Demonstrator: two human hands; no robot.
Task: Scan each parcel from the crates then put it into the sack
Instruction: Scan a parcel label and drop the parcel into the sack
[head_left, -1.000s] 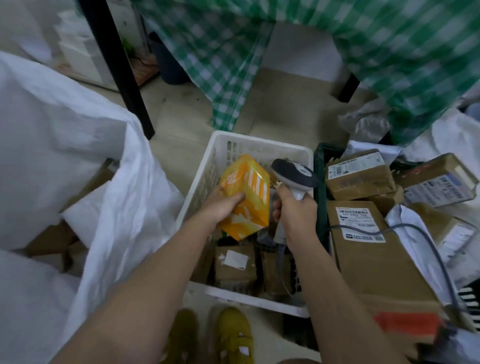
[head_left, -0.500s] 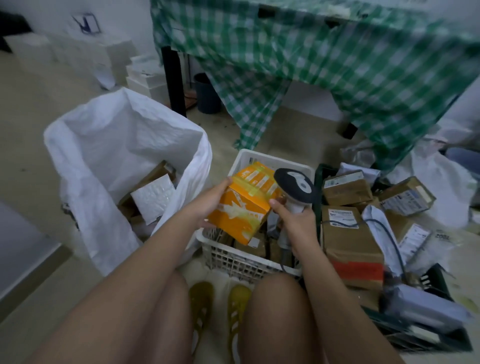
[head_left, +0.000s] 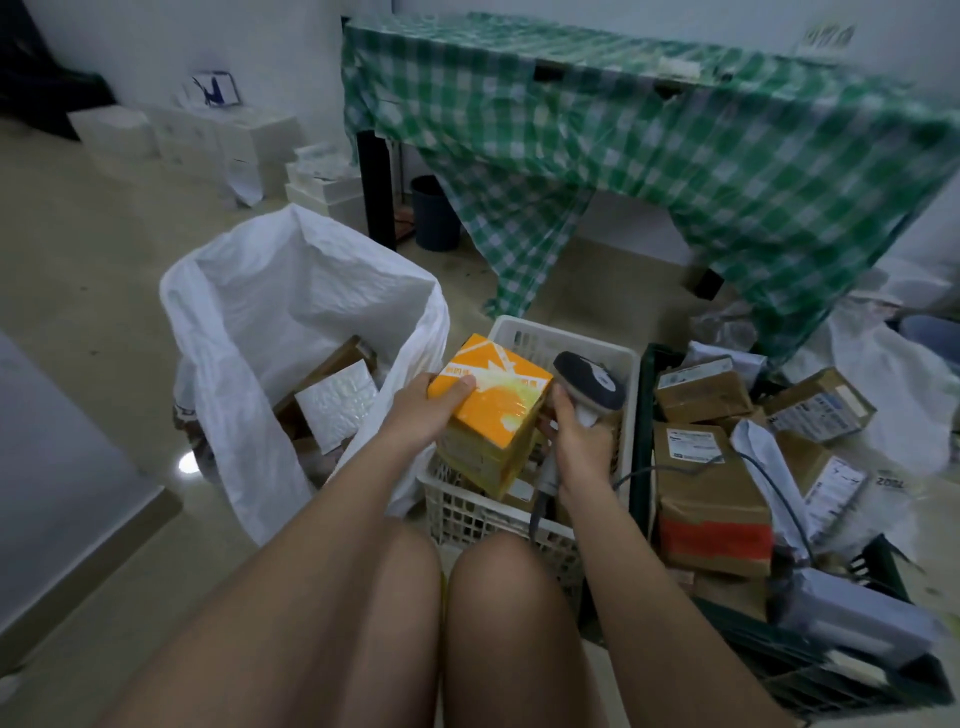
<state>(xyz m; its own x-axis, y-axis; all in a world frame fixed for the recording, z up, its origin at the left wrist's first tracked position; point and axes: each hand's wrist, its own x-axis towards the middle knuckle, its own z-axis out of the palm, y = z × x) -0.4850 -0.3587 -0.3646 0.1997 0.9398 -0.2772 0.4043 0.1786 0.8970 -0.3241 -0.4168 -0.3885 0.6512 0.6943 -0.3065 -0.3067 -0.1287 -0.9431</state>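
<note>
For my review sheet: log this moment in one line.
left hand: holds orange box | right hand: grips scanner | box over white crate | sack: open

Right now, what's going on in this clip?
A seated person holds an orange box in the left hand over a white crate, with a barcode scanner in the right hand beside it. The white sack, on the left, already holds parcels; more fill the dark crate.

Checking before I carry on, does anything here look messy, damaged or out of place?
Yes. The dark crate on the right is overfilled: brown parcels lie heaped at angles, some past its rim. The green checked tablecloth hangs askew, one corner drooping to the floor.
</note>
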